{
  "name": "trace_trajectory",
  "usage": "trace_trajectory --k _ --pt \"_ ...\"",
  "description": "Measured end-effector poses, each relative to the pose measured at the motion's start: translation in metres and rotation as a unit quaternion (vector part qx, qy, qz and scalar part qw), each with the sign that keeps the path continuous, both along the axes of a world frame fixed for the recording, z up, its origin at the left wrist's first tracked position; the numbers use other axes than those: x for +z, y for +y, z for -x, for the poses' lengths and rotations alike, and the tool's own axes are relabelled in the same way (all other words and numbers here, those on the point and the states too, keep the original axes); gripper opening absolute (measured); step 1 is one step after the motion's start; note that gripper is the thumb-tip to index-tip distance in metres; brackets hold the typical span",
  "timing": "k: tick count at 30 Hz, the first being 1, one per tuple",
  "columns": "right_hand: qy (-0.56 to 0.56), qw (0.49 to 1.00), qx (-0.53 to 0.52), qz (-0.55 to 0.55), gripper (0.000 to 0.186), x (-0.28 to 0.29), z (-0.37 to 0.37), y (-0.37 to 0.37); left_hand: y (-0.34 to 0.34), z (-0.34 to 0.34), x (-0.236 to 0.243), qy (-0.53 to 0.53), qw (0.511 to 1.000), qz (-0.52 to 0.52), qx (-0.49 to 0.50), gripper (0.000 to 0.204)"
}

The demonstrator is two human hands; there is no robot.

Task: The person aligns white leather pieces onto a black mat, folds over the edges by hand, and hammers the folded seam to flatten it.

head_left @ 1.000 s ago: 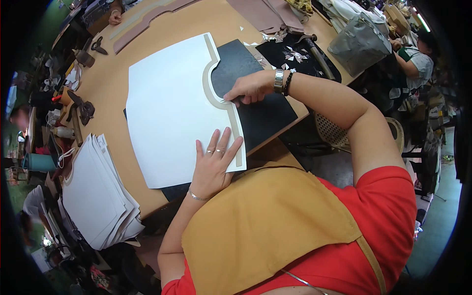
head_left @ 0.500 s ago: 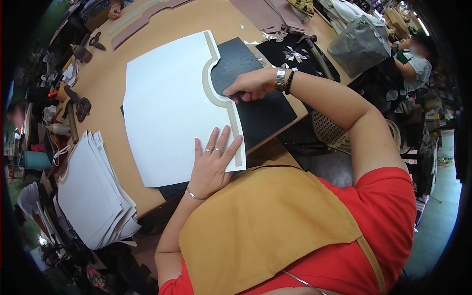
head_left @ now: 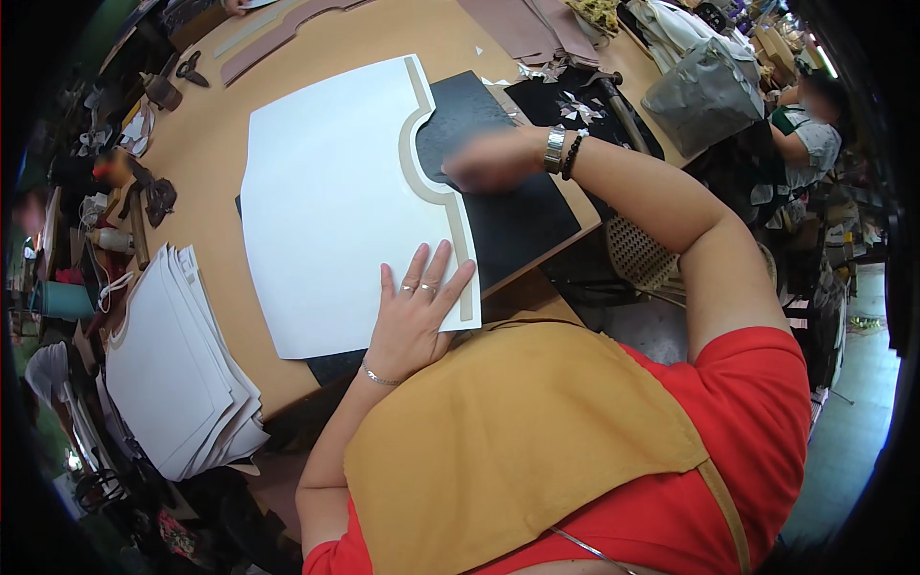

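Note:
A large white sheet (head_left: pixel 326 211) lies on a dark board (head_left: pixel 532 230) on the table. A beige strip (head_left: pixel 410 163) runs along its right edge, following a curved notch. My left hand (head_left: pixel 414 311) rests flat on the sheet's near right corner, fingers spread, a ring on each of two fingers. Beside the notch, over the dark board, is my right hand (head_left: pixel 498 161), smeared by motion. Its fingers are too blurred to show whether they grip anything.
At left hangs a stack of white sheets (head_left: pixel 177 374) over the table edge. Mauve pieces (head_left: pixel 287 36) lie at the far side. Beyond my right hand are a hammer (head_left: pixel 618 101) and scraps on a black pad (head_left: pixel 537 101). A co-worker (head_left: pixel 810 125) sits at far right.
My right hand has shifted slightly right at the notch edge and is now blurred. My left hand stays flat on the sheet. Another person's hand at the far table edge has moved.

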State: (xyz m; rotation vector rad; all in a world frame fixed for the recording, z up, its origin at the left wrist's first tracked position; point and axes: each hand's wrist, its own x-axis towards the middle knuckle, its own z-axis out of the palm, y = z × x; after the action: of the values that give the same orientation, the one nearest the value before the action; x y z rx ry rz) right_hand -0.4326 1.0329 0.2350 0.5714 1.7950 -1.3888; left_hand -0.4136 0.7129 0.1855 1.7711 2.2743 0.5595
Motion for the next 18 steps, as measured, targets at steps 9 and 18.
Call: trace_trajectory --k 9,18 --pt "0.000 0.999 0.035 -0.012 0.044 -0.011 0.009 -0.007 -0.001 0.000 0.001 0.001 1.000 -0.001 0.000 0.067" --pt "0.005 1.000 0.014 -0.010 0.043 -0.003 0.008 -0.008 -0.001 0.000 0.000 -0.004 1.000 -0.010 0.001 0.067"
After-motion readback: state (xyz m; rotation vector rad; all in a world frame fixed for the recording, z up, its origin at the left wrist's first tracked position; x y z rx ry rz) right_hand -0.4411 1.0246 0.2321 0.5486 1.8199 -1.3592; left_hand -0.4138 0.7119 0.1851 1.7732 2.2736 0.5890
